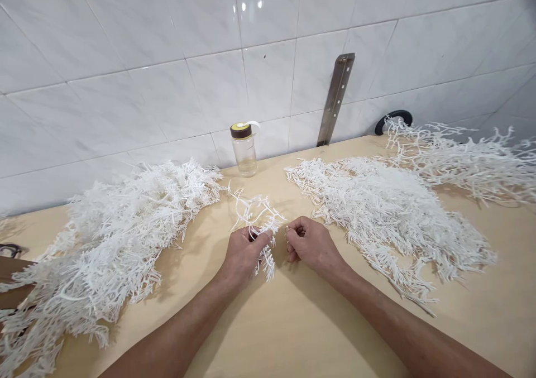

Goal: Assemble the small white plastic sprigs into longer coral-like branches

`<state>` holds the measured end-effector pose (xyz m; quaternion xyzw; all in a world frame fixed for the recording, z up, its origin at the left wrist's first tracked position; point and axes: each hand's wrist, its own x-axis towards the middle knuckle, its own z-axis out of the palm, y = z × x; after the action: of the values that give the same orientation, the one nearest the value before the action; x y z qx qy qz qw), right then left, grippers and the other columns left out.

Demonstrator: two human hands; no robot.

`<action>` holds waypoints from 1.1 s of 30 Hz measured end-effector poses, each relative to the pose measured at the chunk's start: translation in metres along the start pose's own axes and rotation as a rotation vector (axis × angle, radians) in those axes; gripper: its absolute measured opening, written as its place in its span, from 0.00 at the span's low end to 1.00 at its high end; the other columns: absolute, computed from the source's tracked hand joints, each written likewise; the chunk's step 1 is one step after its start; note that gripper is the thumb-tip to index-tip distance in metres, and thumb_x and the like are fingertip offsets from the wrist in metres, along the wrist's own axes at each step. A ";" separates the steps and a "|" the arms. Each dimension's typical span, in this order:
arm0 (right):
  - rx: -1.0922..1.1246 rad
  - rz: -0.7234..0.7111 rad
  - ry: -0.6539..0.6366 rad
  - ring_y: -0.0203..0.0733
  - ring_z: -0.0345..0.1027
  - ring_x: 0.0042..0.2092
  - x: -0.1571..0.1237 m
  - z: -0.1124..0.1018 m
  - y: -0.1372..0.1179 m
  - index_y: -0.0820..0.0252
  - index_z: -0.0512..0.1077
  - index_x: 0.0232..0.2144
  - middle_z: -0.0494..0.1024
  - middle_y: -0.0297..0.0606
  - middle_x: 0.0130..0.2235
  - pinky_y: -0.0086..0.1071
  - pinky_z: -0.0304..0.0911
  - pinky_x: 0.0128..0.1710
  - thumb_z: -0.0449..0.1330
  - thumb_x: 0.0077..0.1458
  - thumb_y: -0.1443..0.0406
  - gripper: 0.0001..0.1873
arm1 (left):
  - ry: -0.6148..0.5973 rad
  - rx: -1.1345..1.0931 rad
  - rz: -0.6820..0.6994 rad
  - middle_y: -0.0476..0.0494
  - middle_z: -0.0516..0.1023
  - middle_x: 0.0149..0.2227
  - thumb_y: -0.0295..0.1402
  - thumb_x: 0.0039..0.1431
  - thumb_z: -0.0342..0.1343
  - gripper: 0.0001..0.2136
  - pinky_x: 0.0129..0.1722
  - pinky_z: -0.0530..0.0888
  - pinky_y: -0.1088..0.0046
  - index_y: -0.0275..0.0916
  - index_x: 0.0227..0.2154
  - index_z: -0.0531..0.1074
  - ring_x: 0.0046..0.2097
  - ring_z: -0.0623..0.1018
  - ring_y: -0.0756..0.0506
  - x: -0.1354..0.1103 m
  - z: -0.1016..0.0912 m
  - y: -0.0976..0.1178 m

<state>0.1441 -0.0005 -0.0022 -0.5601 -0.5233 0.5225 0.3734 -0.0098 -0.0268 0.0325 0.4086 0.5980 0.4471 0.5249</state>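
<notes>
My left hand (243,252) is closed around a small white plastic branched piece (256,215), which sticks up and fans out above my fingers. Beside it, my right hand (309,243) is curled with its fingertips pinched close to the same piece; what it pinches is too small to name. Both hands hover over the light wooden table (293,322) near its middle. A large heap of white plastic branches (113,238) lies to the left. A second heap of white plastic pieces (389,210) spreads to the right.
A clear bottle with a brown and yellow lid (244,150) stands against the white tiled wall. A metal bracket (335,99) leans on the wall, with a black curved handle (392,119) beside it. More white branches (460,157) lie at the far right.
</notes>
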 end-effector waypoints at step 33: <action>0.158 0.027 -0.211 0.36 0.74 0.22 -0.003 0.006 0.007 0.60 0.72 0.30 0.77 0.33 0.24 0.27 0.69 0.23 0.60 0.57 0.58 0.11 | -0.114 -0.008 -0.039 0.50 0.69 0.18 0.46 0.41 0.69 0.20 0.20 0.62 0.76 0.35 0.22 0.70 0.20 0.68 0.51 0.006 -0.003 -0.002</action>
<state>0.1399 -0.0050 -0.0091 -0.4776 -0.5093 0.6232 0.3523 -0.0133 -0.0214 0.0293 0.4198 0.5731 0.4150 0.5684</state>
